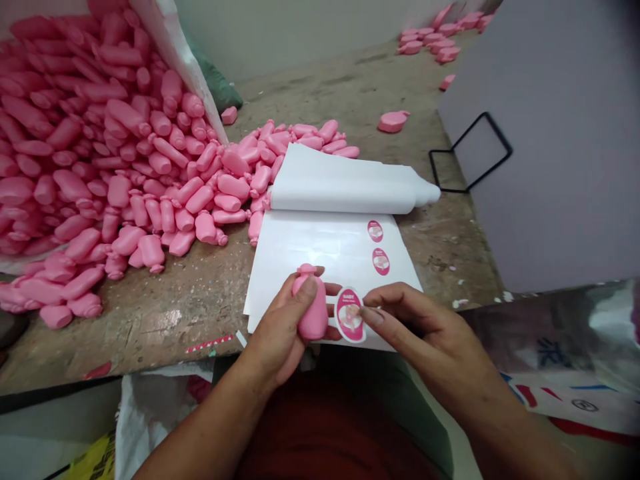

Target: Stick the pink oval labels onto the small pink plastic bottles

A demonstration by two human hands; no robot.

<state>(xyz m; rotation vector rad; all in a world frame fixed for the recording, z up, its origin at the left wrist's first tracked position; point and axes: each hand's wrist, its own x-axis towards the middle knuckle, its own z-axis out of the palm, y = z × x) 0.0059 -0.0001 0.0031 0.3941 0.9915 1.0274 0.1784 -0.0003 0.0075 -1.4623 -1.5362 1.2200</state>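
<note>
My left hand is closed round a small pink plastic bottle, thumb across its front and cap end pointing away from me. Between the thumb and fingers of my right hand is an oval pink-and-white sticker, pinched at its right edge. The sticker is just right of the bottle; whether they touch I cannot tell. Beneath both hands lies a white sticker sheet with two oval stickers left near its right side. Its upper part is a stack of folded-back sheets.
A big heap of pink bottles spills from a white sack on the left. More pink bottles lie at the back right, with a lone one nearer. A grey panel with a black wire frame stands right.
</note>
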